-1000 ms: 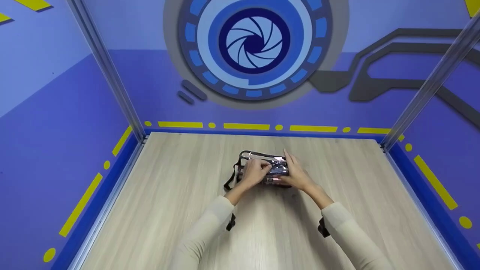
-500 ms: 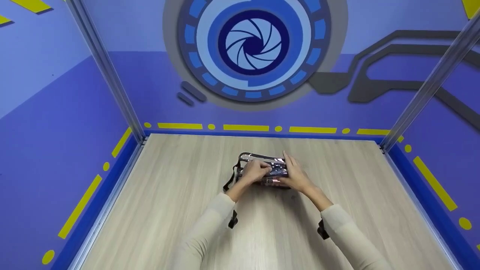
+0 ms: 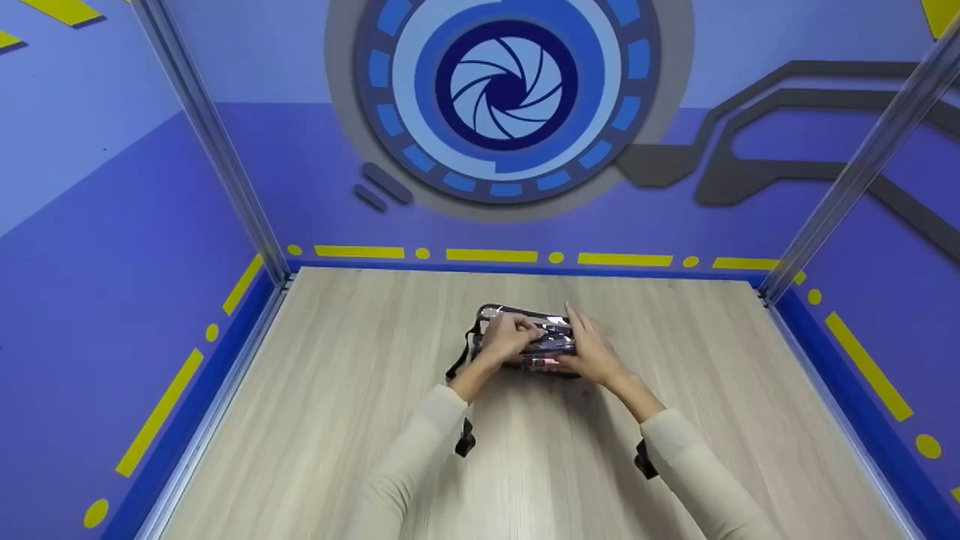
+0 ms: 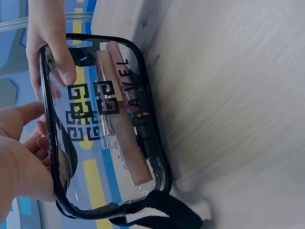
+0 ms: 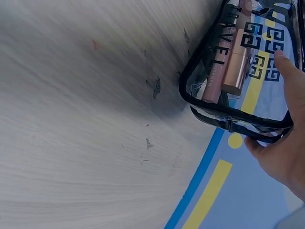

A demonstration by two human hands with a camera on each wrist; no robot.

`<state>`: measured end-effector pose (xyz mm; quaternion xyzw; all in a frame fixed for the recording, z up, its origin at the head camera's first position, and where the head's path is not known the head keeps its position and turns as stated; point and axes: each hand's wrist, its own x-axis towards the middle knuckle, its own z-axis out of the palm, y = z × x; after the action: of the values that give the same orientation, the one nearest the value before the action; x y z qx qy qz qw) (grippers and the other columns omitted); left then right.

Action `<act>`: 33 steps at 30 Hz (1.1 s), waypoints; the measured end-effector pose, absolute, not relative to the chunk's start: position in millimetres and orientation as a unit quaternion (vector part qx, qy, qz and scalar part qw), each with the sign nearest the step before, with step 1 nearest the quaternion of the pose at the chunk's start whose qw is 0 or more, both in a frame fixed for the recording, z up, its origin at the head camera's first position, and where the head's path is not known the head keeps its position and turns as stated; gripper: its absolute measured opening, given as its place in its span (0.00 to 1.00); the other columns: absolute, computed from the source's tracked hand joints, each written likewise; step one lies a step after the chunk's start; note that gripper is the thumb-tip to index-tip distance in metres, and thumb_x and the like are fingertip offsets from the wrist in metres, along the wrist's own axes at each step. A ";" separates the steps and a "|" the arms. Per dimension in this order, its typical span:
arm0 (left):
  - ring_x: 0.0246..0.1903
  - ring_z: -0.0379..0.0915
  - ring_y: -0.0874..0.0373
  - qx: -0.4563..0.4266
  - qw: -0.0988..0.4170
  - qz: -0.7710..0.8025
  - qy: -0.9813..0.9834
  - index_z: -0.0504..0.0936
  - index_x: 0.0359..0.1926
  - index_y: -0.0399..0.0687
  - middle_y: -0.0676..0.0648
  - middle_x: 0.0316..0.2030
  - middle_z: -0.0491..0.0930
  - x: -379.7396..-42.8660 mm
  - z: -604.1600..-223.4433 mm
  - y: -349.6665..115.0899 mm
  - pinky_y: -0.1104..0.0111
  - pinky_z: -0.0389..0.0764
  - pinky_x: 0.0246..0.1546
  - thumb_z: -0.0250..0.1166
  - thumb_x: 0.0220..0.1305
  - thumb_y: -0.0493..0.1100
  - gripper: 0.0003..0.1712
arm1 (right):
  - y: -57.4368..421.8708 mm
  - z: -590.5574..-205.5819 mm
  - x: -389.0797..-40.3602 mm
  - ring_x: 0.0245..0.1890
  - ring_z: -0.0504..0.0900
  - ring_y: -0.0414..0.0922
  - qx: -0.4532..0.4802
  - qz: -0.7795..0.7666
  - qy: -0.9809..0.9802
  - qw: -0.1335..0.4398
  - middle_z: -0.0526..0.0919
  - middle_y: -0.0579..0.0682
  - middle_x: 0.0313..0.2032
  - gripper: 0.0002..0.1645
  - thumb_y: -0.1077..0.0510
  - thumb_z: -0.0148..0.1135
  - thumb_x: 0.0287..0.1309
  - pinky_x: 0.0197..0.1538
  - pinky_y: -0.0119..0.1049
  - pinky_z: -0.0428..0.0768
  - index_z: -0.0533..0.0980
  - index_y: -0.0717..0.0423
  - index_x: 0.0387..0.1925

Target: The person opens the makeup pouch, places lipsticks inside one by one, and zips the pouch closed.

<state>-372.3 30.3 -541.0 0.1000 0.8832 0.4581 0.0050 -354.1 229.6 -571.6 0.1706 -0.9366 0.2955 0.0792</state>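
Observation:
A clear cosmetic bag point(image 3: 553, 346) with black trim stands on the table, long side toward me. Black "TRAVEL" lettering and a square pattern mark its front in both wrist views. Through the plastic show a long pinkish-beige tube point(image 4: 125, 136) and other slim cosmetics. My left hand point(image 3: 505, 337) is at the bag's top, thumb and forefinger pinched together near the top edge; what lies between the fingertips is too small to tell. My right hand point(image 3: 594, 354) grips the right end, its thumb point(image 5: 285, 67) on the front face.
A black strap loop point(image 4: 167, 207) hangs from the bag's left end onto the wood-grain table point(image 3: 360, 420). Blue panels with yellow dashes point(image 3: 491, 256) close off the back and both sides. Metal posts point(image 3: 217, 142) stand at the back corners.
My left fingertips have shifted slightly left along the bag's top. The right hand and the bag have stayed in place.

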 end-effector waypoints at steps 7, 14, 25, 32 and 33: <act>0.25 0.68 0.65 0.118 -0.014 0.438 0.891 0.89 0.31 0.46 0.56 0.21 0.79 -370.8 -540.9 31.0 0.74 0.69 0.31 0.70 0.62 0.45 0.07 | 230.4 -573.4 -353.4 0.70 0.65 0.70 0.169 0.290 -0.939 0.081 0.64 0.74 0.70 0.60 0.62 0.77 0.50 0.74 0.64 0.64 0.52 0.71 0.77; 0.32 0.78 0.57 0.153 -0.029 0.370 0.916 0.86 0.31 0.47 0.49 0.28 0.85 -370.0 -535.5 27.3 0.68 0.77 0.34 0.65 0.62 0.44 0.07 | 229.8 -571.3 -353.5 0.72 0.64 0.69 0.161 0.299 -0.939 0.058 0.62 0.73 0.72 0.58 0.62 0.76 0.52 0.75 0.63 0.62 0.53 0.70 0.77; 0.33 0.78 0.58 0.149 -0.007 0.333 0.931 0.82 0.28 0.48 0.50 0.30 0.84 -373.9 -523.8 11.6 0.63 0.80 0.35 0.62 0.65 0.44 0.09 | 231.1 -566.8 -353.3 0.71 0.66 0.69 0.160 0.283 -0.943 0.067 0.65 0.74 0.70 0.56 0.59 0.77 0.52 0.75 0.64 0.63 0.55 0.70 0.76; 0.29 0.70 0.60 0.142 0.005 0.330 0.933 0.75 0.25 0.51 0.53 0.26 0.76 -374.7 -520.7 -5.7 0.68 0.70 0.30 0.60 0.66 0.42 0.10 | 233.1 -567.4 -353.1 0.70 0.66 0.68 0.145 0.279 -0.948 0.046 0.66 0.72 0.70 0.59 0.55 0.76 0.55 0.74 0.64 0.65 0.51 0.67 0.78; 0.29 0.70 0.60 0.139 0.005 0.332 0.933 0.76 0.26 0.50 0.53 0.26 0.76 -375.2 -520.4 -7.8 0.69 0.70 0.30 0.61 0.66 0.42 0.10 | 233.8 -567.3 -353.2 0.70 0.66 0.68 0.145 0.280 -0.948 0.049 0.66 0.72 0.69 0.59 0.55 0.76 0.55 0.74 0.64 0.64 0.52 0.67 0.78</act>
<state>-375.2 -7.8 -520.4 0.1392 0.9331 0.3316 0.0051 -353.2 233.8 -567.3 0.1448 -0.9478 0.2800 0.0488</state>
